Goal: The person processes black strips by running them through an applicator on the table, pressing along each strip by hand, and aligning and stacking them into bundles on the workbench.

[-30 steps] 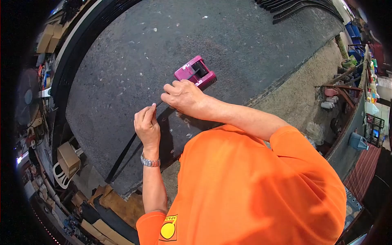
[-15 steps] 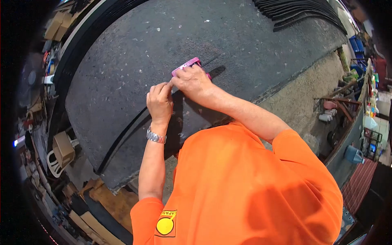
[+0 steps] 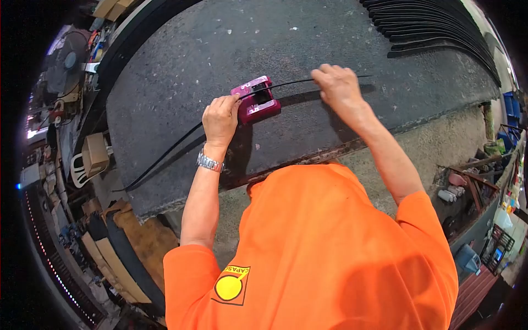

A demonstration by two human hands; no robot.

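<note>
Grips a thin black strip [image 3: 291,83] in both closed hands: left hand [image 3: 221,120] at the left edge of the pink block [image 3: 257,114], right hand [image 3: 341,89] well to its right. Holds it across the block, above the worktop [image 3: 176,71].

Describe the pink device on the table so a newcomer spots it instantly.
Find the big dark table beyond the orange shirt. Between the left hand and right hand sits the small boxy pink device, crossed by one long black strip. Its pink stands out against the black stacked strips, upper right.
</note>
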